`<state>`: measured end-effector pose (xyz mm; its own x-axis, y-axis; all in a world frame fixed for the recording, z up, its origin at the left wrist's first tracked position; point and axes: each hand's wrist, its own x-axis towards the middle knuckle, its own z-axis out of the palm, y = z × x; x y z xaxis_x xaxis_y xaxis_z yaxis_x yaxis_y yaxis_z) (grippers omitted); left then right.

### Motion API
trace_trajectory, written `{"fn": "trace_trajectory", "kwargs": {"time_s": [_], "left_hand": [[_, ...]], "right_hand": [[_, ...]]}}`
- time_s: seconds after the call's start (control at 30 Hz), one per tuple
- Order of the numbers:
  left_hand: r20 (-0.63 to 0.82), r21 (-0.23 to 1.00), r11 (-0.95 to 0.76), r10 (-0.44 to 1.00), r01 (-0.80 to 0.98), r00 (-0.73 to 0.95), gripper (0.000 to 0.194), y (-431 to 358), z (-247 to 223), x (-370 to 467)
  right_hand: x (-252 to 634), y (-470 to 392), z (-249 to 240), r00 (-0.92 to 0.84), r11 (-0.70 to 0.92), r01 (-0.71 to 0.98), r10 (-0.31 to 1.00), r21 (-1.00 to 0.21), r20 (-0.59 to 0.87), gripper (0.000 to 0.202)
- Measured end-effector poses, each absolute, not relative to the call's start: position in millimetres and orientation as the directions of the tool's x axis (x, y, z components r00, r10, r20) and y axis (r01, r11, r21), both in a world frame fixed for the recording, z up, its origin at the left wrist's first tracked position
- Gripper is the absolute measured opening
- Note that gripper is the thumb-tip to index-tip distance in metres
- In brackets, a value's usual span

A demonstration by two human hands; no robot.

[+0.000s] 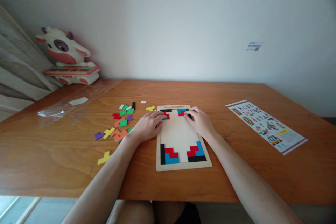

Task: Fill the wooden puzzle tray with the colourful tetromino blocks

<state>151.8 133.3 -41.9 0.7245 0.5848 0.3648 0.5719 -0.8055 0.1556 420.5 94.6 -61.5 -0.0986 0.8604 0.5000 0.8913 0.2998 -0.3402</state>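
A pale wooden puzzle board (158,147) lies in front of me, with coloured pieces in its four corners. My left hand (148,125) rests over the board's left edge, fingers stretched to the red piece (167,114) in the far left corner and thumb apart from them. At the far right corner, my right hand (201,122) pinches a black piece (189,116), partly hidden by the fingers, beside red and blue pieces. Near me, black, blue and red pieces (172,153) fill the left corner; the right corner holds another red piece (193,150), with blue and black.
Loose coloured pieces (123,123) are scattered left of the board, with a yellow piece (105,158) nearer me. A printed pattern sheet (266,126) lies to the right. Clear plastic wrap (76,103) and a toy cow keyboard (70,57) are at the back left, near the wall.
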Motion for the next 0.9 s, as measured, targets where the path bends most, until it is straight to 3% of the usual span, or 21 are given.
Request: {"fn": "trace_trajectory", "kwargs": {"time_s": [0.2,0.37,0.53,0.63,0.9], "left_hand": [[0.353,0.153,-0.794,0.600,0.588,0.718,0.033,131.2,-41.1,151.6],[0.351,0.125,-0.793,0.598,0.597,0.721,0.030,127.4,-33.3,151.6],[0.397,0.049,-0.533,0.787,0.845,0.473,0.027,135.3,-22.2,134.5],[0.423,0.069,-0.393,0.844,0.917,0.330,0.030,147.0,-25.6,117.1],[0.345,0.154,-0.656,0.736,0.739,0.582,0.042,158.3,-43.5,111.7]], "right_hand": [[418.9,92.6,-61.0,-0.106,0.315,0.881,0.859,-0.353,0.502,0.021],[418.1,93.1,-62.7,-0.023,0.291,0.840,0.863,-0.457,0.505,0.025],[418.4,94.8,-64.5,0.075,0.271,0.771,0.860,-0.576,0.504,0.027],[418.2,95.6,-64.9,0.089,0.265,0.751,0.867,-0.605,0.491,0.027],[417.1,95.4,-66.4,0.081,0.292,0.749,0.850,-0.595,0.520,0.024]]}}
